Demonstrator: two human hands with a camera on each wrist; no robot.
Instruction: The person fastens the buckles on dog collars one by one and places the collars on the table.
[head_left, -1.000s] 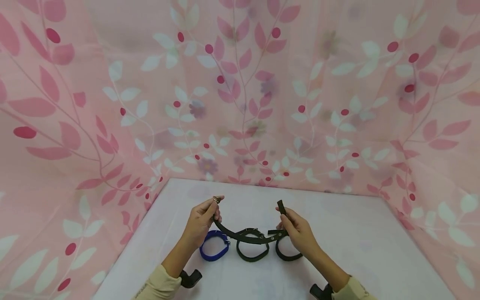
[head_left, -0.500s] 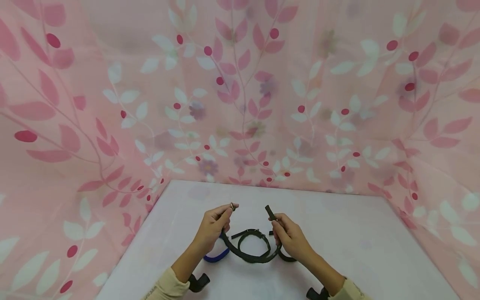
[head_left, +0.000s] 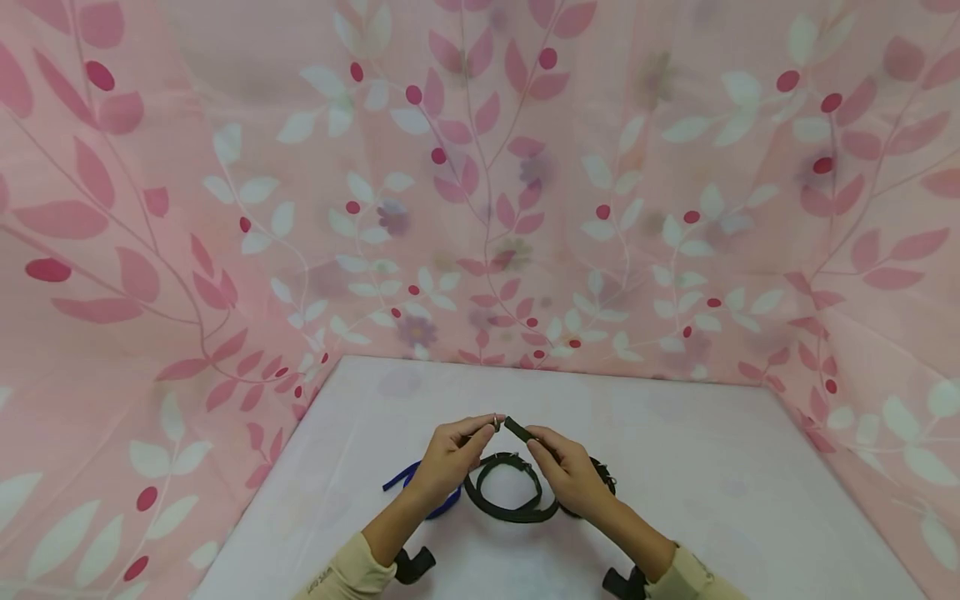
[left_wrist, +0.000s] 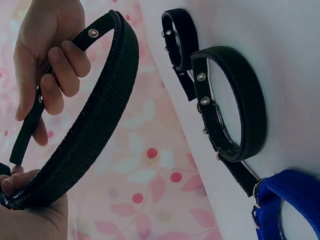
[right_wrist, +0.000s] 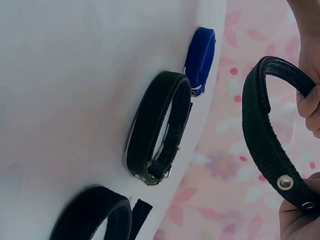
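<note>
A dark green collar (left_wrist: 100, 127) with metal eyelets is held above the table, curved into a loop between both hands. My left hand (head_left: 452, 454) pinches its buckle end, the small metal buckle (head_left: 496, 423) showing at the fingertips. My right hand (head_left: 570, 475) grips the other end, with the strap tip (head_left: 516, 428) sticking out toward the buckle. Tip and buckle are close together in the head view. Below, another dark green collar (left_wrist: 252, 100), fastened into a ring, stands on the table.
A blue collar (right_wrist: 200, 60) stands to the left of the green ring, and a black collar (left_wrist: 186, 40) to its right, both looped. White cloth covers the table (head_left: 712, 467). Pink leaf-patterned fabric (head_left: 480, 208) hangs behind and at both sides.
Both hands have come toward each other, bringing the strap tip up to the buckle. The held collar has bent from a shallow sag into a rounder loop.
</note>
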